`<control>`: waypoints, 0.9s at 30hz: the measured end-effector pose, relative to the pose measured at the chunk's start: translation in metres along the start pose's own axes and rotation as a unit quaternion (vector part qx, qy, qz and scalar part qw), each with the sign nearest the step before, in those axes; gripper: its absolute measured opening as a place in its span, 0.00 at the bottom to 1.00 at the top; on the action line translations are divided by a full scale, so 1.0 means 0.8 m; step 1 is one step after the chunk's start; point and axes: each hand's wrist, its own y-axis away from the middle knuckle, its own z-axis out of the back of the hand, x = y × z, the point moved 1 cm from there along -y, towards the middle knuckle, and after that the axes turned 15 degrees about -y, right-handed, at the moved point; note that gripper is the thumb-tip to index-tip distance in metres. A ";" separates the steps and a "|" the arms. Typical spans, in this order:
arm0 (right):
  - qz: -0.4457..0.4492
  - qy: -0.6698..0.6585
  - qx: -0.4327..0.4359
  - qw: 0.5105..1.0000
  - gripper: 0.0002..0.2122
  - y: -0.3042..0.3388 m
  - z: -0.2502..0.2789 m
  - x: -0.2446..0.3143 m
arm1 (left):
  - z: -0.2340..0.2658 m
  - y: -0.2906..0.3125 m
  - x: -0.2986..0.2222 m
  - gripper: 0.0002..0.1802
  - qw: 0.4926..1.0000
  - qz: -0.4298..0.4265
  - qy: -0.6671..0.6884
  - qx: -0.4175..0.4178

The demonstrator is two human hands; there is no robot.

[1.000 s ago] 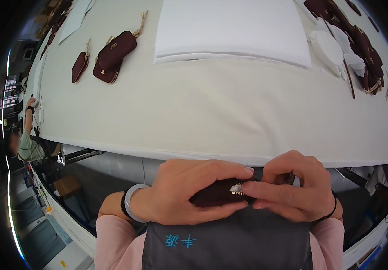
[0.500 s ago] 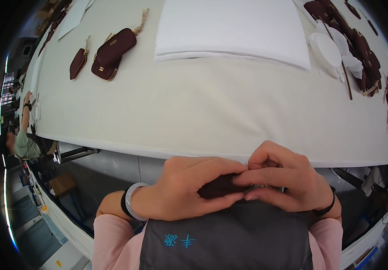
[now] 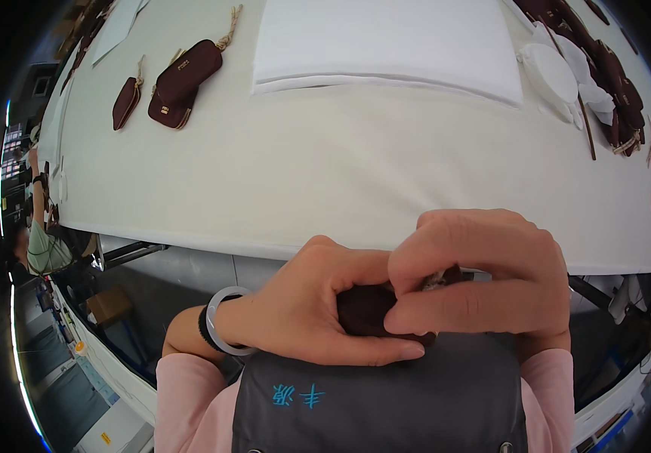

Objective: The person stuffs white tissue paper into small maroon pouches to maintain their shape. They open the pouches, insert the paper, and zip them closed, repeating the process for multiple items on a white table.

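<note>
Close to my apron, just off the table's front edge, a small dark maroon zip pouch point(image 3: 367, 309) sits between both hands. My left hand point(image 3: 306, 306) is closed round its left side, thumb along the near edge. Fingers of my right hand point(image 3: 492, 275) press on the pouch's right part from above. A bit of beige cord point(image 3: 435, 281) shows under those fingers; the zip is mostly hidden. On the table at the far left lie overlapping maroon pouches point(image 3: 182, 83) with gold zips and a knotted cord, and a smaller maroon pouch point(image 3: 126, 103) beside them.
A stack of white sheets point(image 3: 386, 45) lies at the far middle of the pale table point(image 3: 280, 166). At the far right are a heap of maroon pouches point(image 3: 616, 90), crumpled white wrapping point(image 3: 552, 72) and a thin brown strip point(image 3: 587, 124). Another person point(image 3: 46, 245) works at the left.
My right hand has risen and turned, its fingers now lying over the pouch's right part. My left thumb has stretched out along the near edge. The view has shifted slightly.
</note>
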 end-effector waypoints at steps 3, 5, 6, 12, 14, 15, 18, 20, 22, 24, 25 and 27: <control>-0.076 -0.050 -0.006 0.996 0.09 -0.004 0.006 -0.002 | -0.004 0.001 0.016 0.18 0.997 0.016 0.072 -0.039; -0.046 -0.041 0.036 0.997 0.08 -0.012 0.011 -0.011 | -0.005 0.000 0.022 0.18 0.995 0.020 0.092 -0.039; -0.024 -0.047 0.062 0.997 0.08 -0.018 0.008 -0.019 | -0.006 0.000 0.022 0.18 0.996 0.012 0.085 -0.026; -0.002 -0.044 0.118 0.992 0.07 -0.048 0.016 -0.048 | -0.010 -0.003 0.029 0.18 0.989 0.038 0.100 -0.102; -0.056 -0.041 -0.006 0.998 0.12 -0.049 0.025 -0.070 | -0.001 -0.003 0.042 0.15 0.973 0.080 0.163 -0.146; -0.091 -0.053 -0.128 0.986 0.17 -0.040 0.027 -0.093 | 0.003 -0.011 0.049 0.16 0.943 0.077 0.264 -0.187; -0.239 -0.176 -0.205 0.932 0.27 -0.015 0.023 -0.104 | 0.022 -0.023 0.079 0.22 0.862 0.040 0.402 -0.306; -0.303 -0.160 -0.182 0.922 0.33 -0.005 0.000 -0.094 | 0.027 -0.031 0.101 0.25 0.834 0.024 0.435 -0.339; -0.291 0.006 -0.141 0.946 0.33 0.001 -0.001 -0.104 | 0.028 -0.043 0.115 0.24 0.823 0.020 0.453 -0.342; -0.324 0.128 -0.111 0.931 0.34 -0.008 0.013 -0.102 | 0.036 -0.043 0.131 0.23 0.865 -0.006 0.363 -0.346; -0.329 0.216 -0.084 0.916 0.35 -0.013 0.016 -0.099 | 0.040 -0.041 0.136 0.22 0.879 0.002 0.320 -0.353; -0.237 0.407 -0.031 0.882 0.37 -0.021 0.018 -0.099 | 0.054 -0.032 0.144 0.23 0.912 0.018 0.252 -0.324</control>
